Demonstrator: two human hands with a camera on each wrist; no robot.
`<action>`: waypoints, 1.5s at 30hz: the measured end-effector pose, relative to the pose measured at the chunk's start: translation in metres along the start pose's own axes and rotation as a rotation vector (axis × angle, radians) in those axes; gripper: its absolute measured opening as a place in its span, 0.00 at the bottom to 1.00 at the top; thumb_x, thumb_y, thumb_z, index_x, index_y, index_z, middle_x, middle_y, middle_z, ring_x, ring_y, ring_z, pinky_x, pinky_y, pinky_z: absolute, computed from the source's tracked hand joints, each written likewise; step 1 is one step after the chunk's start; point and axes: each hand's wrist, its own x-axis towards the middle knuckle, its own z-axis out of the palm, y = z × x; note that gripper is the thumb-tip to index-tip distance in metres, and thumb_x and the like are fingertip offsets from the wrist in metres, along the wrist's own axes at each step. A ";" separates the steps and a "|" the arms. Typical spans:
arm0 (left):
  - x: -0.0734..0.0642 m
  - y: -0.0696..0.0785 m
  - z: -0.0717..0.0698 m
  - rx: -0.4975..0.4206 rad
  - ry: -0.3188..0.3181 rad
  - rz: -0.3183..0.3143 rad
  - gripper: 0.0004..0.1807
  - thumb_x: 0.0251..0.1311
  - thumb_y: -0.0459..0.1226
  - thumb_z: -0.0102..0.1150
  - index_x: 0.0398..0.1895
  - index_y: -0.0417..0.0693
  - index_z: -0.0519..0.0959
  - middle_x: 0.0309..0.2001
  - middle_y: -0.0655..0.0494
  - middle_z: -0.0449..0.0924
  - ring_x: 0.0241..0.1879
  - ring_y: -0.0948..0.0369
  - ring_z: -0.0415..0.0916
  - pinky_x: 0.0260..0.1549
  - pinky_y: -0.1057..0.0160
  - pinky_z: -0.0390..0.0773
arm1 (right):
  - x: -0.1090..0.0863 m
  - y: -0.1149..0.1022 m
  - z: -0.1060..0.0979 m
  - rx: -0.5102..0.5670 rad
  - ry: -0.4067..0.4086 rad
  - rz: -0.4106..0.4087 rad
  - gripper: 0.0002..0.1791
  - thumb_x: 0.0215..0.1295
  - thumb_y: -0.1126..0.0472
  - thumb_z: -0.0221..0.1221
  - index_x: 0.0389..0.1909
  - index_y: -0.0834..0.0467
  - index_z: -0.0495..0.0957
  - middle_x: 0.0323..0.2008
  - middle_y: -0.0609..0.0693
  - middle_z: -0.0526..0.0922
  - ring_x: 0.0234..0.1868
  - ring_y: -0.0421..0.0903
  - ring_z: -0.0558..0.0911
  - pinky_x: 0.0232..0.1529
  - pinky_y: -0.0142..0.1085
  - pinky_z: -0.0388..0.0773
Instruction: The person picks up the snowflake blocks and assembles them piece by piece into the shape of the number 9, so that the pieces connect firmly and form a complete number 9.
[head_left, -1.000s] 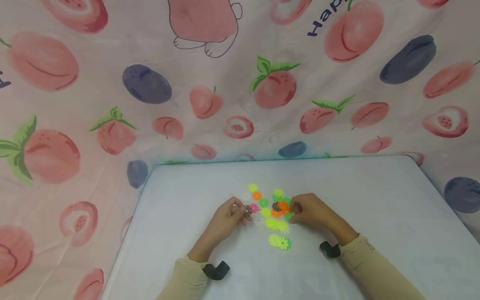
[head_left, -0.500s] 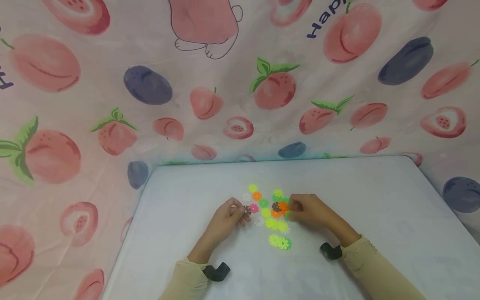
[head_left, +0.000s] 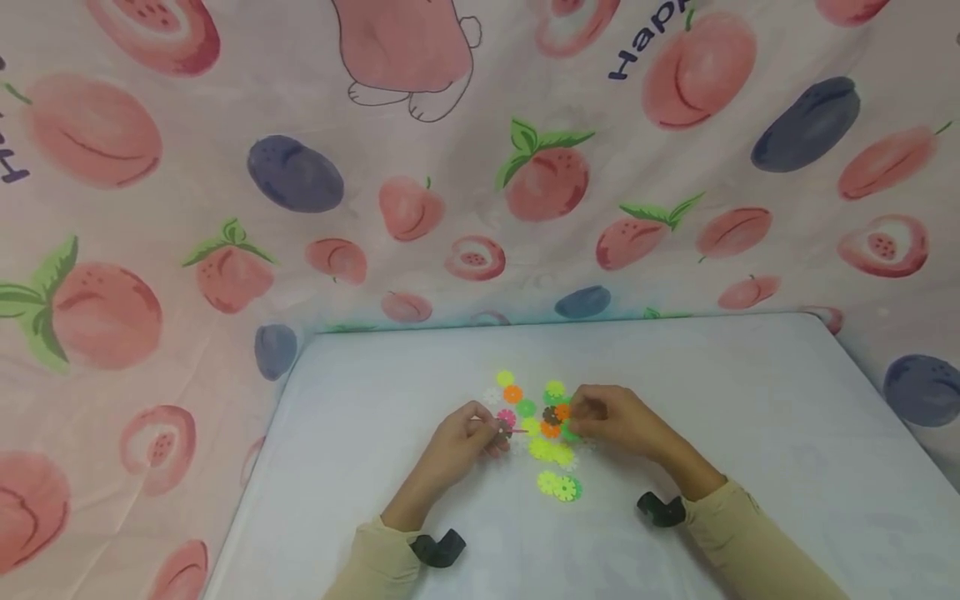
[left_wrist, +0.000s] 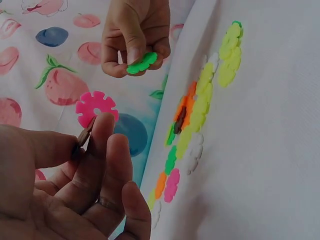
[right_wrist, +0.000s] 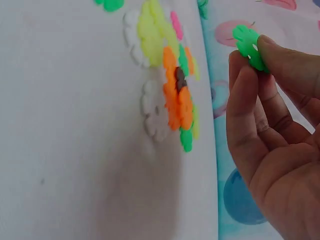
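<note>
My left hand (head_left: 467, 442) pinches a brown notched flower disc (left_wrist: 86, 135) between thumb and fingers. A pink flower disc (left_wrist: 97, 108) is slotted into that brown one and stands out past the fingertips; in the head view it shows edge-on as a thin line. Above the right part of the pile, my right hand (head_left: 617, 418) pinches a green flower disc (right_wrist: 251, 48) by thumb and fingertips. The two hands are apart, with the pile of loose discs below and between them.
Loose flower discs lie on the white table (head_left: 360, 400): yellow discs (head_left: 551, 451), an orange disc (head_left: 513, 394), a pink disc (head_left: 506, 417), a brown disc (head_left: 552, 415), and several green and clear ones. A fruit-print cloth (head_left: 450, 167) hangs behind the table's far edge.
My left hand has shifted slightly right with its brown and pink discs, turning the pink one edge-on to the head view. The right hand has moved a little left, over the pile.
</note>
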 end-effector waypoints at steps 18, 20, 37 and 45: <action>0.003 0.004 0.011 -0.045 -0.021 0.049 0.10 0.74 0.44 0.56 0.43 0.47 0.75 0.35 0.55 0.91 0.33 0.57 0.86 0.40 0.65 0.78 | 0.000 -0.023 0.005 0.233 -0.053 0.080 0.10 0.66 0.55 0.68 0.44 0.55 0.83 0.36 0.52 0.86 0.38 0.52 0.87 0.44 0.48 0.85; 0.003 0.007 0.011 -0.046 -0.018 0.047 0.10 0.74 0.44 0.57 0.43 0.47 0.75 0.35 0.54 0.91 0.33 0.58 0.86 0.39 0.66 0.77 | 0.001 -0.024 0.004 0.234 -0.055 0.072 0.10 0.66 0.56 0.67 0.43 0.57 0.83 0.34 0.52 0.86 0.36 0.51 0.87 0.43 0.48 0.85; 0.002 0.015 0.015 -0.071 -0.025 0.099 0.09 0.75 0.44 0.56 0.43 0.47 0.73 0.38 0.55 0.91 0.38 0.57 0.88 0.40 0.68 0.74 | 0.000 -0.034 0.007 0.280 -0.038 0.038 0.11 0.65 0.60 0.68 0.40 0.62 0.79 0.30 0.56 0.84 0.35 0.52 0.86 0.41 0.41 0.85; 0.001 0.019 0.016 -0.040 -0.017 0.127 0.10 0.74 0.45 0.56 0.42 0.47 0.73 0.37 0.56 0.91 0.37 0.59 0.87 0.38 0.69 0.74 | -0.001 -0.039 0.009 0.284 0.005 0.014 0.09 0.65 0.62 0.67 0.38 0.62 0.79 0.28 0.55 0.84 0.36 0.52 0.88 0.41 0.39 0.85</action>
